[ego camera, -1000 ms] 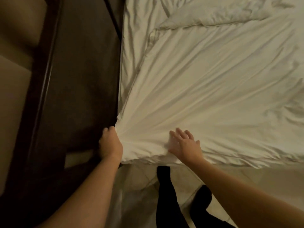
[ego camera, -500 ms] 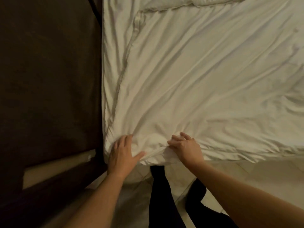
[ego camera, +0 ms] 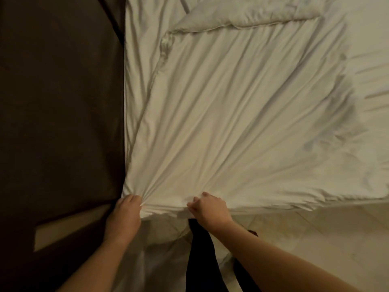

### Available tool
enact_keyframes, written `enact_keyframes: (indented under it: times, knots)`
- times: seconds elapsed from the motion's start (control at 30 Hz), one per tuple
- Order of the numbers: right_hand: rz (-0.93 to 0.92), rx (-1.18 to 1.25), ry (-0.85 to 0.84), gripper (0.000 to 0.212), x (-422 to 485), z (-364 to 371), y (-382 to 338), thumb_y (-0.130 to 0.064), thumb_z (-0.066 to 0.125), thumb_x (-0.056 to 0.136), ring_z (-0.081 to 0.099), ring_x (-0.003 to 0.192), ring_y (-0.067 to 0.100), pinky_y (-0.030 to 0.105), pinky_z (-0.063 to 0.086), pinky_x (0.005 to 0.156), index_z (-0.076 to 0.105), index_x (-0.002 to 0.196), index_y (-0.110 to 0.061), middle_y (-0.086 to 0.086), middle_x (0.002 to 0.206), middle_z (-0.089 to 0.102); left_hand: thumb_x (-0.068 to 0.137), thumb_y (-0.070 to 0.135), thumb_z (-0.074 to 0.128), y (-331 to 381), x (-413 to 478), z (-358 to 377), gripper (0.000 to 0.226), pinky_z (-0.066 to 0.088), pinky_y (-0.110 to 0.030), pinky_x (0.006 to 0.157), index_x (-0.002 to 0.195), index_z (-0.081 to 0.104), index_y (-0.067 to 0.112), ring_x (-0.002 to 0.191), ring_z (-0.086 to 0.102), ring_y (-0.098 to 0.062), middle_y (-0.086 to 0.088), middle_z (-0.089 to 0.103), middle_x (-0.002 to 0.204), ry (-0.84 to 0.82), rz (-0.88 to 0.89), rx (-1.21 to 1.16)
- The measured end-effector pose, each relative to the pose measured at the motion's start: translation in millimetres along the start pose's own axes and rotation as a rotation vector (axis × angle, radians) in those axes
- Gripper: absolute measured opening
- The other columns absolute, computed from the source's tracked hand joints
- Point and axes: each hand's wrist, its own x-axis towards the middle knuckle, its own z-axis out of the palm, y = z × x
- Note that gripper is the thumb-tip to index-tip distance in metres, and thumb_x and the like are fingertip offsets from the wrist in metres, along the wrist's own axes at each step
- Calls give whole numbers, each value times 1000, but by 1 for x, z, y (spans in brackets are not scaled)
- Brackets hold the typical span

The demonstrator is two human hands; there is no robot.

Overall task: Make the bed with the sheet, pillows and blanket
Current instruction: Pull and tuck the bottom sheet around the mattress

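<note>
left hand, at the lower centre-left of the frame, has its fingers curled around the near left corner of the white blanket, bunching the cloth into a tight gather at the fingertips. right hand, just to its right in the lower middle, pinches the same near edge between curled fingers and thumb, knuckles up. the two hands are near each other but apart, with a short stretch of folded hem between them. both bare forearms come in from the bottom edge.

long creases fan out from the two grips across the blanket toward the upper right, and the cloth looks taut near the hands. the blanket covers most of the middle and right of the frame, its near edge running along the lower right. along its left side a narrow strip of white sheet shows, from the upper middle down toward the corner. at the top of the frame a puffy white fold lies across the blanket; whether it is a pillow or turned-back blanket i cannot tell.

below the hands, dark trouser legs stand on a pale floor at the bottom of the frame. a dark brown surface fills the left third, right against the bed's side.
</note>
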Motion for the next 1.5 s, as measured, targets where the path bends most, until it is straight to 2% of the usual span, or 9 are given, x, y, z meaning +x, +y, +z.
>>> enact_keyframes:
  times: [0.1, 0.27, 0.33, 0.43, 0.63, 0.83, 1.0, 1.13, 1.5]
  knots:
    - [61, 70, 12, 35, 7, -2, 9, -52, 41, 97, 63, 99, 26, 37, 48, 75, 70, 102, -33, -1, 94, 62, 79, 32, 70, 9, 13, -2, 17, 55, -41, 75, 87, 60, 21, 95, 60, -32, -3, 61, 95, -15, 45, -30]
    - [109, 19, 446, 31, 13, -28, 50, -41, 54, 96, 56, 121, 28, 46, 53, 92, 68, 121, -30, -4, 129, 66, 98, 48, 43, 42, 45, 0, 57, 42, -51, 113, 150, 53, 26, 139, 42, -35, -10, 45, 155, 130, 59, -81]
    - [228, -7, 368, 55, 19, -35, 65, -53, 51, 97, 35, 145, 34, 61, 35, 110, 41, 149, -39, -1, 160, 37, 104, 52, 38, 56, 58, 4, 59, 34, -53, 119, 159, 38, 34, 148, 31, -37, -8, 31, 166, 89, 52, -85]
    - [356, 60, 186, 77, 33, -31, 80, -71, 44, 92, 3, 156, 30, 76, 19, 108, 6, 155, -50, -6, 170, -1, 105, 61, 33, 62, 70, 21, 65, 24, -55, 125, 164, 13, 42, 157, 9, -34, 1, 5, 174, -76, -2, -113]
    - [361, 22, 62, 87, 39, -7, 92, -72, 44, 92, -17, 156, 23, 79, 12, 109, -16, 152, -55, -10, 168, -23, 99, 74, 26, 39, 73, 40, 76, 9, -56, 127, 159, -15, 52, 160, -12, -24, 12, -20, 172, -206, -18, -79]
    - [362, 11, 8, 84, 40, -21, 88, -72, 42, 93, -15, 156, 24, 77, 18, 108, -17, 151, -56, -11, 167, -23, 97, 75, 33, 52, 82, 22, 78, 12, -54, 127, 163, 3, 47, 160, -2, -26, 7, -6, 174, -259, -82, -123]
    - [324, 31, -2, 70, 35, -55, 83, -69, 38, 97, 8, 156, 28, 60, 36, 112, 6, 156, -49, -5, 170, 4, 87, 77, 26, 64, 108, -22, 74, 37, -40, 114, 138, 60, 35, 133, 49, -24, 3, 56, 144, -97, -173, -281]
    - [307, 28, 215, 62, 47, -88, 79, -62, 43, 98, 31, 146, 24, 44, 52, 100, 32, 153, -37, -4, 159, 36, 101, 54, 47, 74, 156, -58, 53, 41, -42, 111, 143, 58, 25, 131, 50, -28, -3, 57, 143, 58, -163, -314]
    - [174, 13, 431, 73, 166, -191, 91, -67, 37, 100, 16, 155, 33, 49, 20, 125, 7, 161, -41, 5, 170, 14, 105, 37, 50, 107, 342, -147, 50, 38, -43, 115, 150, 50, 15, 137, 49, -35, -14, 52, 149, 183, -266, -535]
